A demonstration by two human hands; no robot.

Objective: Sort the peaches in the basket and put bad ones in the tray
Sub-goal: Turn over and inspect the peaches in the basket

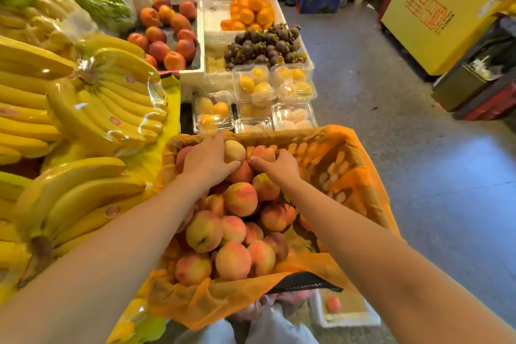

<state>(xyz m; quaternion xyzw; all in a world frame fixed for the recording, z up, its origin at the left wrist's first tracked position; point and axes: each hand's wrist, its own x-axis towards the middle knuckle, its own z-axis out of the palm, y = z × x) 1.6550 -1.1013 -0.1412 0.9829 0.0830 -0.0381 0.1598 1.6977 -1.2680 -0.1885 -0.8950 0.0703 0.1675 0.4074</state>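
A basket [353,176] lined with orange plastic holds several pink-yellow peaches [240,198]. My left hand [206,160] rests at the far end of the pile, fingers wrapped around a pale peach [236,149]. My right hand [277,166] is beside it, cupped over a redder peach [262,153]. A white foam tray [344,320] sits on the floor below the basket's near right corner, with one peach [333,303] in it.
Wrapped banana bunches [92,109] fill the stall on the left. Behind the basket stand clear boxes of yellow fruit [254,85], mangosteens [265,46], oranges and foam boxes of peaches. A grey floor aisle runs on the right past a yellow freezer [435,11].
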